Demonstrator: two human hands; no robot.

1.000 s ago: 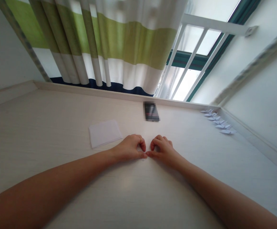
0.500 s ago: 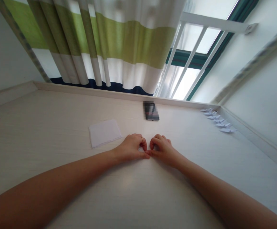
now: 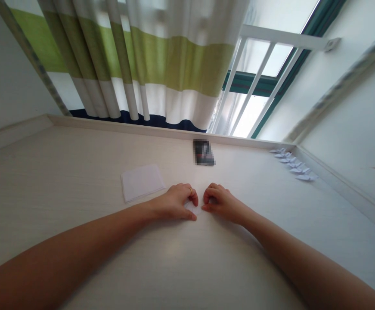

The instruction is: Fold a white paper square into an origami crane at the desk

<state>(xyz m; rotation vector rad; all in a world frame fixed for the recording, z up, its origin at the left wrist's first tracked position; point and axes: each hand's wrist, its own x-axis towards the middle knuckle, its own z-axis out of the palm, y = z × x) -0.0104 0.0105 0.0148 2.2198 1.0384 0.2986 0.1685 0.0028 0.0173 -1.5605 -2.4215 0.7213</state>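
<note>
My left hand (image 3: 177,201) and my right hand (image 3: 221,201) rest close together on the pale wooden desk (image 3: 187,258), fingers curled. Between their fingertips lies a small white folded piece of paper (image 3: 196,209), pinched by both hands and mostly hidden under the fingers. There is a ring on one finger of my left hand. The thumbs point toward each other with a small gap between them.
A stack of white paper sheets (image 3: 142,181) lies just left of my left hand. A small dark object (image 3: 204,152) stands at the desk's back edge. Several small folded paper figures (image 3: 292,165) line the back right corner. A striped curtain (image 3: 142,64) and a window hang behind.
The fingertips, touching before, have drawn slightly apart, and the small white paper now shows between them. The view has shifted a little.
</note>
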